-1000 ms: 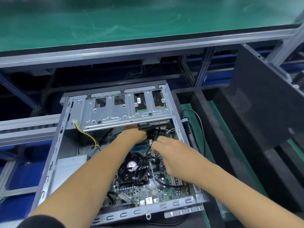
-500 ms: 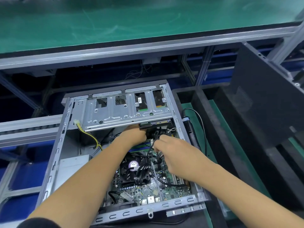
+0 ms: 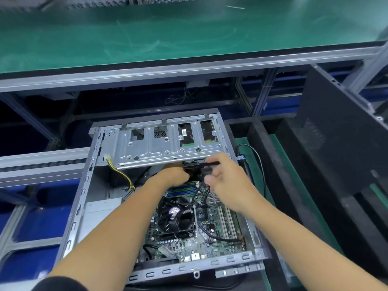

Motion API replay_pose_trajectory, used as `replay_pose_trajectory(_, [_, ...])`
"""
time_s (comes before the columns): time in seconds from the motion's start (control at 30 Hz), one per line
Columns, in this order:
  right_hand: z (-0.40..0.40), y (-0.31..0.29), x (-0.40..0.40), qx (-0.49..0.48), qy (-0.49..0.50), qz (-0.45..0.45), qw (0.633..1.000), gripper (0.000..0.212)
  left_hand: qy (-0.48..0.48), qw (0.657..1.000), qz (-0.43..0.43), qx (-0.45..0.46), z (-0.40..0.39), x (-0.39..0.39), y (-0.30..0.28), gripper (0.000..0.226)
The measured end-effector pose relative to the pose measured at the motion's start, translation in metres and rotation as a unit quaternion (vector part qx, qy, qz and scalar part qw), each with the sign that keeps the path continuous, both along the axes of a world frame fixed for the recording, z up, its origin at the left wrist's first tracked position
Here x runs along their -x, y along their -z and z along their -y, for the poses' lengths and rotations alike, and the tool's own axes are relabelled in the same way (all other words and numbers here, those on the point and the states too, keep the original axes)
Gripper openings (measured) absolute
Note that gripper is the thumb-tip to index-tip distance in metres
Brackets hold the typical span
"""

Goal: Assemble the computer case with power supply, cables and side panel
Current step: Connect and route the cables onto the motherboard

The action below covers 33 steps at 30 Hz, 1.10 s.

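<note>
Green conveyor belt [image 3: 168, 38], aluminium frame [image 3: 189, 66]

Computer case [image 3: 79, 206] bare matt metal; side panel [image 3: 336, 143] matt black.

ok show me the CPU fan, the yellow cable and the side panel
CPU fan [image 3: 175, 215]: head view, on the purple hub label.
yellow cable [image 3: 122, 176]: head view, mid-run below the drive cage.
side panel [image 3: 336, 131]: head view, on its dark flat face.
</note>
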State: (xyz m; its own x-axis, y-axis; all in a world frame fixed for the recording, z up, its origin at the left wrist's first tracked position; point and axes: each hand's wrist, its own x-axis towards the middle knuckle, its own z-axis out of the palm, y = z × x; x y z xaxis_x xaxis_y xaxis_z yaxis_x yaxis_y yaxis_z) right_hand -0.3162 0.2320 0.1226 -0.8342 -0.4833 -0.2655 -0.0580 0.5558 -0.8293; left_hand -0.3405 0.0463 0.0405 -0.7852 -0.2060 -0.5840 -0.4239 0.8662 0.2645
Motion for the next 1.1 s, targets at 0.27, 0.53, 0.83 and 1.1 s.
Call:
replay_pose_trajectory(0.27, [0.044, 0.007, -0.003, 0.072, 0.282, 0.158, 0.944, 0.022, 0.004, 0.999, -0.038, -0.003, 0.003, -0.002, 0.0, 0.02])
replay_pose_trajectory(0.53, [0.057, 0.022, 0.003, 0.113, 0.379, 0.24, 0.887, 0.022, 0.016, 0.996, -0.083, -0.022, 0.007, -0.003, 0.007, 0.02])
replay_pose_trajectory(0.83, [0.057, 0.042, -0.004, 0.212, 0.424, 0.176, 0.862, 0.021, 0.032, 0.997, -0.071, -0.003, 0.008, -0.002, 0.006, 0.026])
replay_pose_trajectory(1.1, [0.06, 0.038, -0.013, 0.269, 0.415, 0.179, 0.85, 0.014, 0.026, 0.998, -0.048, -0.003, 0.008, -0.003, 0.005, 0.036])
